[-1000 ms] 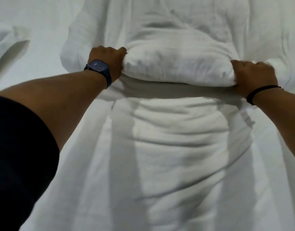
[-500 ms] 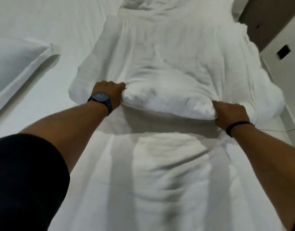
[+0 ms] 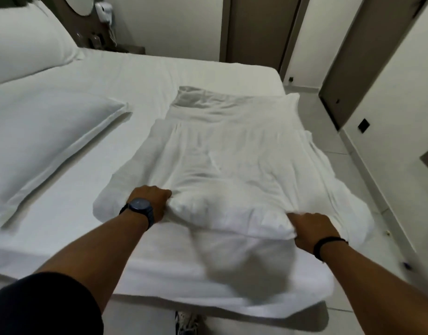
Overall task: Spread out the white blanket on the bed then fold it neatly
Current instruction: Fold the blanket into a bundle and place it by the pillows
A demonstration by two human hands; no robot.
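The white blanket [image 3: 232,160] lies as a long strip along the right side of the bed [image 3: 140,76], its near end hanging over the bed's front edge. A thick fold of it is bunched up between my hands. My left hand [image 3: 150,201], with a dark watch on the wrist, grips the fold's left end. My right hand [image 3: 312,228], with a black band on the wrist, grips the fold's right end. The blanket's right edge bulges past the mattress side.
Two white pillows [image 3: 38,131] lie on the left of the bed, one near the headboard [image 3: 26,44]. Tiled floor [image 3: 329,141] runs along the bed's right side, with brown doors [image 3: 254,27] and a wall beyond. A shoe [image 3: 188,322] shows below the bed's front edge.
Both hands still hold the same fold and have drawn it back toward me. My view has lifted and pulled back, so the whole bed and the room now show.
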